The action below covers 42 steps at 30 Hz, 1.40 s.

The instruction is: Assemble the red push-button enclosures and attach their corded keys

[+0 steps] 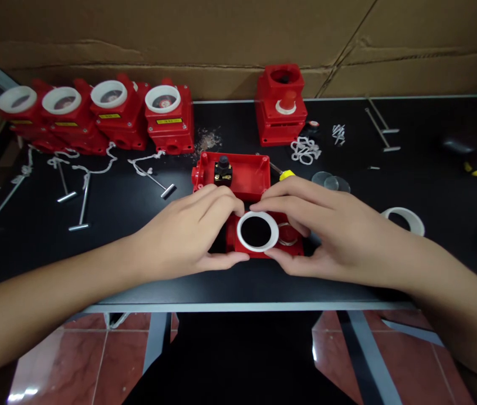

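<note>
A white plastic ring (241, 239) sits on a red box cover (295, 250) near the table's front edge. My left hand (198, 228) grips the ring's left side between thumb and fingers. From the right, my right hand (320, 225) closes on the same ring, its thumb at the lower edge and fingers at the upper edge. A round red part stands on the cover beside the ring, partly under my right hand. Just behind lies an open red box base (247, 169) with a black switch block (223, 171) inside.
Several red boxes with white rings (169, 121) stand at the back left, with small metal hammers (80, 205) on cords before them. Another red box (281, 107), white cord (305, 149), screws (338, 134), clear discs (331, 182), a screwdriver (287, 175) and a loose white ring (415, 220) lie to the right.
</note>
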Tool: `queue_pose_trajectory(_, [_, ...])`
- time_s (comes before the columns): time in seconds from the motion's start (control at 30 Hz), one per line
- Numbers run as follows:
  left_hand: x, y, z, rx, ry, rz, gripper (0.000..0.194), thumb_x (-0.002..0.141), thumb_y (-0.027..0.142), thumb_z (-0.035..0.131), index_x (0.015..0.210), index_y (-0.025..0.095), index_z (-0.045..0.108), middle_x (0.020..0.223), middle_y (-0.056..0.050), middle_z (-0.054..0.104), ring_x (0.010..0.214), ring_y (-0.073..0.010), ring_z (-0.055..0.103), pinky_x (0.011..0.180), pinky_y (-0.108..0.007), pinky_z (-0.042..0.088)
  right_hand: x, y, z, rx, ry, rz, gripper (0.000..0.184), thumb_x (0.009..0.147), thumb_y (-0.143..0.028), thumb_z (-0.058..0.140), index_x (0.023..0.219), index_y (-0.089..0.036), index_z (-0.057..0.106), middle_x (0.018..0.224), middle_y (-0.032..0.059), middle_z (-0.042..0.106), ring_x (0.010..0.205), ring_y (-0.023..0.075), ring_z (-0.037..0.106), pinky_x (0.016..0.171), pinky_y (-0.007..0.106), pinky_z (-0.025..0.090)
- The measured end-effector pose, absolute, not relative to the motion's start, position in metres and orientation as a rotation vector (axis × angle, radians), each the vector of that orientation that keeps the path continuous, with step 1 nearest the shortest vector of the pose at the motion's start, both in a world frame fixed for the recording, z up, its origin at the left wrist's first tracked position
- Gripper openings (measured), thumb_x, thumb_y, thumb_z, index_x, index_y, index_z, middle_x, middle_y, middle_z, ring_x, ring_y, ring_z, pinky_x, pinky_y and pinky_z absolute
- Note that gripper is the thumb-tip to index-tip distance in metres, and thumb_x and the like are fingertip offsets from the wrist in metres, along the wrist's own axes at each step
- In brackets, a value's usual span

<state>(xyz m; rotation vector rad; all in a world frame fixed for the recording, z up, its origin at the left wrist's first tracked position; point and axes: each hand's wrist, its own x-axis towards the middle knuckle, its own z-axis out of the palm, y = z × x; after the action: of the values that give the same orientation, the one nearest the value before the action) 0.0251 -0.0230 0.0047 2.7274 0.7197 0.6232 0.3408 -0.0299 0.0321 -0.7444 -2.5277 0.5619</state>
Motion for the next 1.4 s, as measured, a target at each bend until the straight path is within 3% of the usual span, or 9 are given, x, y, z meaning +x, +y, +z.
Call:
queue_pose_trajectory(0.4, [0.0247, -0.023, 0.0057, 2.72, 0.72, 0.61, 0.035, 0.126, 0.047, 0.079, 0.143, 0.021, 0.063, 0.133, -0.014, 0.084, 0.122, -0.033, 0.081, 0.105, -0.046, 0.066, 0.3432, -0.0301, 0.0307, -0.815, -2.531, 0.614, 0.029, 0.119, -0.041, 0.085, 0.14, -0.022, 0.078, 0.134, 0.0138, 0.082, 0.096, 0.022, 0.082, 0.068, 0.032, 0.063])
queue_pose_trajectory(0.57, [0.0241, -0.0221, 0.0044, 2.729, 0.736, 0.592, 0.034, 0.128, 0.05, 0.073, 0.144, 0.02, 0.064, 0.132, -0.014, 0.084, 0.125, -0.0337, 0.082, 0.105, -0.046, 0.066, 0.3409, -0.0288, 0.0271, -0.806, -2.53, 0.535, 0.036, 0.118, -0.045, 0.089, 0.14, -0.019, 0.078, 0.13, 0.0121, 0.081, 0.089, 0.0195, 0.078, 0.066, 0.031, 0.061])
queue_pose_trajectory(0.73, [0.0241, -0.0218, 0.0042, 2.754, 0.709, 0.618, 0.039, 0.129, 0.051, 0.072, 0.146, 0.017, 0.065, 0.135, -0.017, 0.084, 0.124, -0.0348, 0.081, 0.108, -0.048, 0.068, 0.3413, -0.0287, 0.0276, -0.771, -2.579, 0.356, 0.053, 0.118, -0.054, 0.084, 0.146, -0.01, 0.074, 0.136, 0.0217, 0.082, 0.1, 0.029, 0.084, 0.074, 0.039, 0.067])
queue_pose_trajectory(0.87, [0.0238, -0.0227, 0.0036, 2.78, 0.718, 0.626, 0.044, 0.128, 0.053, 0.074, 0.15, 0.017, 0.064, 0.137, -0.017, 0.084, 0.125, -0.0355, 0.082, 0.11, -0.049, 0.069, 0.344, -0.0317, 0.0329, -0.723, -2.579, 0.447, 0.045, 0.115, -0.032, 0.076, 0.157, -0.017, 0.07, 0.151, 0.0212, 0.083, 0.105, 0.0282, 0.088, 0.08, 0.04, 0.072])
queue_pose_trajectory(1.0, [0.0241, -0.0245, 0.0032, 2.765, 0.748, 0.623, 0.048, 0.125, 0.052, 0.08, 0.154, 0.018, 0.061, 0.14, -0.017, 0.084, 0.131, -0.0362, 0.083, 0.113, -0.049, 0.069, 0.3436, -0.0336, 0.0359, -0.704, -2.547, 0.513, 0.035, 0.113, -0.022, 0.072, 0.149, -0.024, 0.072, 0.149, 0.0156, 0.087, 0.11, 0.0257, 0.089, 0.08, 0.035, 0.072])
queue_pose_trajectory(1.23, [0.0241, -0.0234, 0.0046, 2.728, 0.747, 0.594, 0.043, 0.125, 0.051, 0.08, 0.148, 0.02, 0.063, 0.138, -0.016, 0.085, 0.128, -0.0349, 0.083, 0.109, -0.049, 0.068, 0.342, -0.0314, 0.0336, -0.77, -2.542, 0.549, 0.027, 0.12, -0.034, 0.077, 0.144, -0.023, 0.077, 0.141, 0.0144, 0.085, 0.095, 0.023, 0.086, 0.068, 0.034, 0.067])
queue_pose_trajectory(1.4, [0.0236, -0.0219, 0.0035, 2.71, 0.712, 0.628, 0.039, 0.126, 0.052, 0.078, 0.145, 0.021, 0.064, 0.137, -0.015, 0.084, 0.124, -0.034, 0.083, 0.11, -0.048, 0.069, 0.3403, -0.0315, 0.0299, -0.782, -2.538, 0.511, 0.033, 0.121, -0.041, 0.079, 0.147, -0.021, 0.077, 0.14, 0.0165, 0.084, 0.105, 0.0266, 0.086, 0.074, 0.036, 0.07])
